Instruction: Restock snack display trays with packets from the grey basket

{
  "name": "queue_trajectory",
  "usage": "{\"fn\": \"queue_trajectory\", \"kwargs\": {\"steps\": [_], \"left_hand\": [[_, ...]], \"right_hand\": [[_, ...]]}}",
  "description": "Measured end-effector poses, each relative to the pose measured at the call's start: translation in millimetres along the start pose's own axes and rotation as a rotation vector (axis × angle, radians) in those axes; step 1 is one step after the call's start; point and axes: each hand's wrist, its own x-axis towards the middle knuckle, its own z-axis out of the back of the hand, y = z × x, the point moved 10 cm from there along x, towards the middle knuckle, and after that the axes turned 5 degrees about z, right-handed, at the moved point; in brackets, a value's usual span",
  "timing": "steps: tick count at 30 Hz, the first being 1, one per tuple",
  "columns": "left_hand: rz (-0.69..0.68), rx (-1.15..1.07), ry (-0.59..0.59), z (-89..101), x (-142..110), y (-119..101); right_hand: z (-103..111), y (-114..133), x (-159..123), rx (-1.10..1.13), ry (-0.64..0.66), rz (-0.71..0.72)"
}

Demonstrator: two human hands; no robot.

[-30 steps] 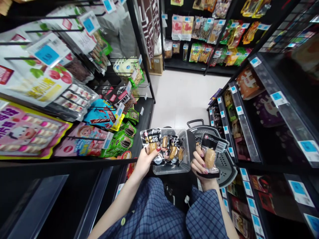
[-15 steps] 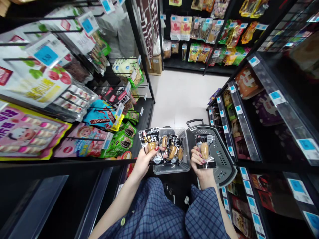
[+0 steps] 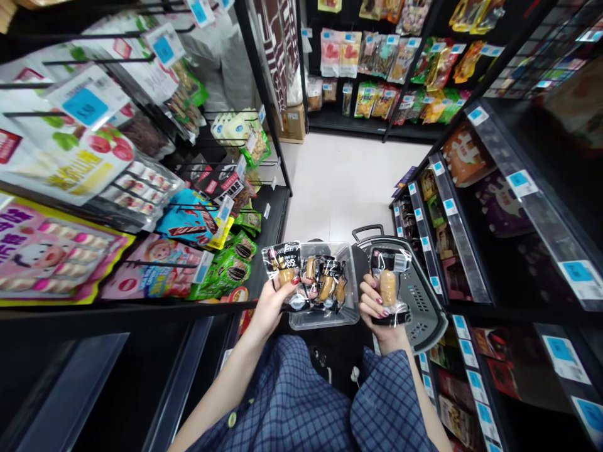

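My left hand (image 3: 273,304) is closed on a black snack packet (image 3: 284,269) with a brown piece inside, and it also steadies a clear plastic tray (image 3: 348,314) that holds several similar packets (image 3: 327,284). My right hand (image 3: 377,307) grips another black packet (image 3: 389,284) upright, just right of the tray and over a grey shopping basket (image 3: 424,307). Both sleeves are blue plaid.
I stand in a narrow shop aisle. Hooks with hanging snack bags (image 3: 188,220) crowd the left rack. Dark shelves with blue price tags (image 3: 518,182) line the right. A white floor (image 3: 343,182) runs ahead to a far rack (image 3: 377,81) and a cardboard box (image 3: 295,122).
My right hand has turned its packet from a tilt out to the right to upright and drawn it a little toward the tray. My left hand and the tray have stayed still.
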Motion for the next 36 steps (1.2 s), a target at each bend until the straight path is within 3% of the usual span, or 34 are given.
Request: {"fn": "queue_trajectory", "kwargs": {"steps": [4, 7, 10, 12, 15, 18, 20, 22, 25, 28, 31, 35, 36], "left_hand": [[-0.002, 0.021, -0.008, 1.6, 0.6, -0.3], [0.002, 0.057, 0.006, 0.2, 0.7, -0.8], [-0.002, 0.041, 0.013, -1.7, 0.2, -2.3], [-0.004, 0.01, 0.015, -2.6, 0.0, -2.8], [-0.011, -0.009, 0.022, -2.4, 0.5, -2.4], [-0.062, 0.021, -0.005, 4.9, 2.1, -4.4], [-0.107, 0.069, -0.036, 11.2, 2.8, -6.9], [-0.131, 0.114, -0.042, 13.1, 2.8, -8.4], [-0.108, 0.108, -0.011, 7.4, 1.0, -7.2], [-0.051, 0.046, 0.024, -2.0, -1.9, -2.1], [-0.057, 0.034, 0.029, -6.4, -2.2, 2.2], [-0.099, 0.123, 0.002, -6.9, 1.6, 11.2], [-0.103, 0.168, -0.001, -8.7, 1.9, 13.5]], "right_hand": [[20.4, 32.7, -6.7, -0.621, -0.238, 0.322], [16.8, 64.8, -26.5, -1.143, -0.428, 0.566], [14.3, 84.9, -38.8, -1.457, -0.525, 0.637], [25.8, 100.4, -42.2, -1.589, -0.607, 0.632], [74.2, 121.9, -39.1, -1.811, -0.811, 0.456], [150.8, 124.9, -33.7, -1.939, -0.986, 0.066], [192.5, 116.4, -30.4, -1.922, -1.006, -0.083], [221.2, 104.7, -25.4, -1.893, -0.994, -0.171], [238.3, 96.7, -9.3, -1.866, -0.953, -0.202], [230.0, 108.8, 17.3, -1.85, -0.89, -0.128], [196.8, 125.1, 41.6, -1.834, -0.766, 0.013], [107.1, 113.6, 42.3, -1.724, -0.479, 0.253], [73.9, 100.1, 38.4, -1.581, -0.304, 0.342]]}}
